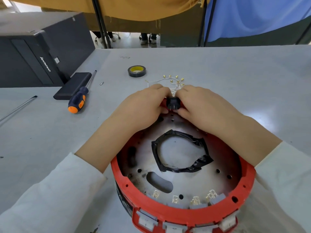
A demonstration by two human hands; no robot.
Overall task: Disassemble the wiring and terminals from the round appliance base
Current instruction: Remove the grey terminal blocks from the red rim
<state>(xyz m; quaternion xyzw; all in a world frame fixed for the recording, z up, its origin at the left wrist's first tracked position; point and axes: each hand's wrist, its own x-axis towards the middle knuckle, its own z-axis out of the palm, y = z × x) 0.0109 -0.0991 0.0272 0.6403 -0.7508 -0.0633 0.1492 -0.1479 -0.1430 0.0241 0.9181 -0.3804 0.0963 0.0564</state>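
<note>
Round appliance base [183, 214], red-rimmed, lower centre of the frame, open side up on the grey table [235, 73]. At its far rim, just above frame centre, a black socket block [173, 102] with short metal pins is pinched from both sides: left hand [143, 105] and right hand [202, 105], fingers curled round it. White wiring with brass terminals [175, 80] lies on the table just beyond the hands; whether it is attached to the block cannot be told.

Step in hand, as judged: freeing the block from the rim. It is best worked out evenly from both sides, squarely, with the forearms steadying the base, and without pulling on the thin wires.

Four switch backs [195, 200] line the near rim; black tape [202, 163] rings the central opening.

Outward: tape roll [136, 71], upper centre; screwdriver [80, 96], left.

Legible writing: "lenovo" on the black computer case [33, 59], upper left. Marks on the switch rockers are too small to read.
</note>
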